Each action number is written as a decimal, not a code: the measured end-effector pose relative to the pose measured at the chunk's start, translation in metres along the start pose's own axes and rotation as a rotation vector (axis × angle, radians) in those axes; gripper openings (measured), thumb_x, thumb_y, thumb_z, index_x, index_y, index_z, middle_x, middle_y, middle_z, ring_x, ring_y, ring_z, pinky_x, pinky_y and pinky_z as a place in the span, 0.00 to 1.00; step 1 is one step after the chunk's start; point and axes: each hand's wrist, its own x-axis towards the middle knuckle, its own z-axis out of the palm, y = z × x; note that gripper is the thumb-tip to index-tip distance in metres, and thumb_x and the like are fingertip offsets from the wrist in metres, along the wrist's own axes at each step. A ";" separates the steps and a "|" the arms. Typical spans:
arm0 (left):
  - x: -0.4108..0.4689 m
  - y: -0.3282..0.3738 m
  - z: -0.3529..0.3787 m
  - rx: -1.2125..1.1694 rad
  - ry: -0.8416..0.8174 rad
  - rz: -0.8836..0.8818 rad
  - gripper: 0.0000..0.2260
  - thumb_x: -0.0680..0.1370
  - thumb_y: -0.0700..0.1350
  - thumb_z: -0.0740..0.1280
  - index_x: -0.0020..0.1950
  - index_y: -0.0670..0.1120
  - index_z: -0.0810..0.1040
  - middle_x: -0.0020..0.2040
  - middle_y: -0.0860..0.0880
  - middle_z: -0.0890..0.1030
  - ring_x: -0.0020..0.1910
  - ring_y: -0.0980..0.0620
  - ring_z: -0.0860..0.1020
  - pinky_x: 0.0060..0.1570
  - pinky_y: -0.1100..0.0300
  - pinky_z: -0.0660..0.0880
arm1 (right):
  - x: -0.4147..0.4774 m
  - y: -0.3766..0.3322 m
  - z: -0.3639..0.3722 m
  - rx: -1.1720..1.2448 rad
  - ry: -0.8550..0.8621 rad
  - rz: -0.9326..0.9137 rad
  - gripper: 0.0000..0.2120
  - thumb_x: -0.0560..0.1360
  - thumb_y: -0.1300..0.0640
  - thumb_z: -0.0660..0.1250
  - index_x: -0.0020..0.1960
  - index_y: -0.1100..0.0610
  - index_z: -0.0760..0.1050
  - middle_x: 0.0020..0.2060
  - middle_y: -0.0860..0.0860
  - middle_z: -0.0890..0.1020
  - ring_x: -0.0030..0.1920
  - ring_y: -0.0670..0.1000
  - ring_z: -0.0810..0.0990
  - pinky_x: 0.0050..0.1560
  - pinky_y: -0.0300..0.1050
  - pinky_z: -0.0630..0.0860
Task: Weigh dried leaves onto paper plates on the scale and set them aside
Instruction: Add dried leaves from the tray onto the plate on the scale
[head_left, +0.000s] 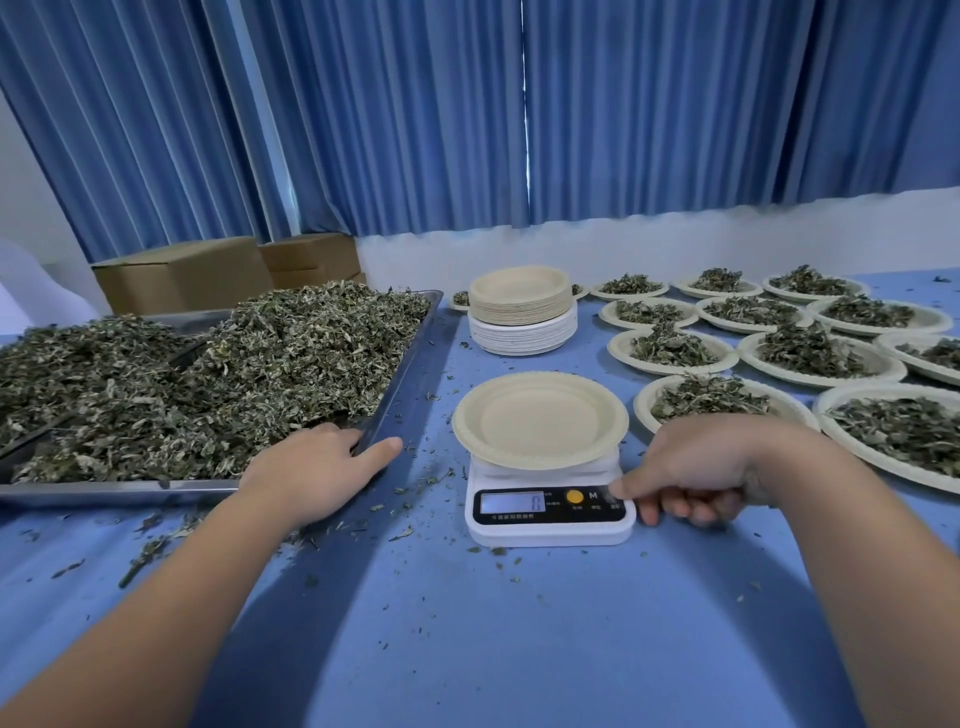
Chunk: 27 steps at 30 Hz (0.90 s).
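Topping plastic scale (550, 514), round paper plate (540, 418)

The left forearm (156, 597) and right forearm (857, 571), both bare, reached forward from the lower corners. The left hand (317, 478) lay palm down, fingers relaxed, its index finger (382, 447) straight and pointing right. The right hand (696, 467) sat knuckles up, fingers (675, 512) curled under the palm, thumb tip stretched leftward, slightly blurred.

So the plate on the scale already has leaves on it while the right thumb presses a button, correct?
Not quite: the head view shows the paper plate on the scale is empty. The right hand does press the scale's front panel with its thumb.
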 end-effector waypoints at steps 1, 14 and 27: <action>-0.001 0.000 0.001 0.022 0.023 -0.002 0.35 0.74 0.74 0.45 0.68 0.54 0.73 0.64 0.52 0.74 0.60 0.49 0.74 0.55 0.52 0.72 | -0.001 0.002 -0.002 0.011 0.017 0.003 0.18 0.73 0.44 0.70 0.36 0.59 0.79 0.23 0.49 0.73 0.21 0.48 0.69 0.21 0.34 0.56; -0.005 -0.010 -0.014 -0.208 0.117 0.080 0.23 0.77 0.65 0.58 0.44 0.46 0.78 0.32 0.47 0.80 0.27 0.52 0.73 0.30 0.58 0.68 | -0.001 0.010 -0.017 0.261 0.239 -0.054 0.17 0.77 0.47 0.67 0.39 0.61 0.78 0.22 0.51 0.71 0.21 0.49 0.66 0.19 0.35 0.57; 0.011 -0.011 -0.042 -0.492 0.240 -0.082 0.28 0.77 0.61 0.63 0.68 0.42 0.74 0.50 0.40 0.83 0.45 0.43 0.82 0.46 0.51 0.78 | 0.010 0.006 -0.017 0.382 0.582 -0.184 0.13 0.77 0.54 0.64 0.38 0.61 0.79 0.22 0.49 0.73 0.23 0.49 0.69 0.23 0.38 0.65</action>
